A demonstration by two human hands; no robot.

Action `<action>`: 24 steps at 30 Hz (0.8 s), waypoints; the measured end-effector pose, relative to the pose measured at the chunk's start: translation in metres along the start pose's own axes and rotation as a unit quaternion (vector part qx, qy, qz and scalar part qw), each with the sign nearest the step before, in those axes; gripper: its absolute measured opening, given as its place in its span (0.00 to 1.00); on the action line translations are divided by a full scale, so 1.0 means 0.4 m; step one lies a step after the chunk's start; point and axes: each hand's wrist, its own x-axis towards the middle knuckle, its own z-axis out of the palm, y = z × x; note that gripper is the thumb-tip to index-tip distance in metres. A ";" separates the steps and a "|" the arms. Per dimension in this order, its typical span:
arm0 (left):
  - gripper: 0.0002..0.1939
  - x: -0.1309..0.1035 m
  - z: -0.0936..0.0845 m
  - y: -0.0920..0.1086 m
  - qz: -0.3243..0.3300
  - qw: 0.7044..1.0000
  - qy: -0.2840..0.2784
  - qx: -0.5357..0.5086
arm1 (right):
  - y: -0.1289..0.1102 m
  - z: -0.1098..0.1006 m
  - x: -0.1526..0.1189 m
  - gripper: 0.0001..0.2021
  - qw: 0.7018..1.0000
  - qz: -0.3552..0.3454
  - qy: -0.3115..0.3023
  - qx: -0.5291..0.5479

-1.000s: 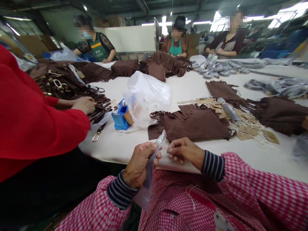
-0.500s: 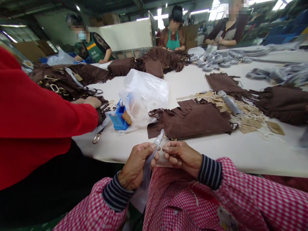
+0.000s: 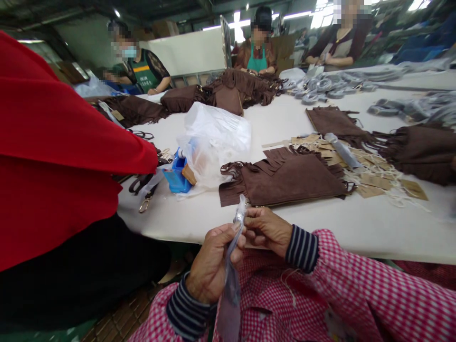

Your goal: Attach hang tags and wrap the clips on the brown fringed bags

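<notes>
A long strip of clear plastic wrap (image 3: 231, 285) hangs from my left hand (image 3: 217, 256), which grips it between thumb and fingers. Its narrow upper end stands up, with something shiny inside. Close against that end, on its right side, my right hand (image 3: 268, 229) is closed in a pinch; what its fingertips hold is hidden. Just beyond both hands lies a brown fringed bag (image 3: 292, 178), flat on the white table (image 3: 192, 221), its zip edge towards me.
Paper tags with white strings (image 3: 374, 180) lie right of the bag, beside more brown bags (image 3: 423, 147). A blue box (image 3: 176, 175) and a white plastic bag (image 3: 217, 128) stand left. A co-worker's red sleeve (image 3: 71, 142) reaches in close on my left. Wrapped grey straps (image 3: 324, 88) lie farther back.
My left hand has moved right and the plastic strip now hangs more upright. My right hand has come against its upper end. The co-worker in red leans farther over the table, hiding their hand.
</notes>
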 end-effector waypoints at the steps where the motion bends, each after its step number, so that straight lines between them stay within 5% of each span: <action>1: 0.12 0.001 -0.001 -0.003 -0.003 1.000 -0.003 0.006 | -0.005 0.000 0.004 0.16 1.000 0.011 -0.005 -0.007; 6: 0.14 0.010 -0.001 -0.024 0.078 0.989 0.007 0.125 | -0.012 0.012 0.013 0.09 0.998 0.037 -0.002 -0.057; 9: 0.16 0.010 0.003 -0.020 0.161 0.936 0.035 0.313 | -0.004 0.006 -0.009 0.04 0.996 0.006 0.028 -0.089; 11: 0.14 0.004 0.005 -0.012 0.204 0.845 0.069 0.490 | -0.004 -0.004 -0.032 0.03 0.993 -0.006 0.062 -0.098; 14: 0.11 -0.008 0.007 -0.015 0.238 0.642 0.145 0.714 | -0.014 -0.011 -0.064 0.07 0.992 0.002 0.097 -0.085; 16: 0.10 -0.015 0.010 -0.031 0.251 0.562 0.173 0.769 | -0.023 -0.004 -0.073 0.14 0.992 0.028 0.093 -0.080; 19: 0.11 -0.026 0.016 -0.064 0.309 0.541 0.193 0.758 | -0.027 0.012 -0.069 0.22 0.988 0.059 0.102 -0.102; 24: 0.12 -0.027 0.006 -0.079 0.319 0.563 0.185 0.740 | -0.004 0.019 -0.042 0.18 0.985 -0.019 0.091 -0.143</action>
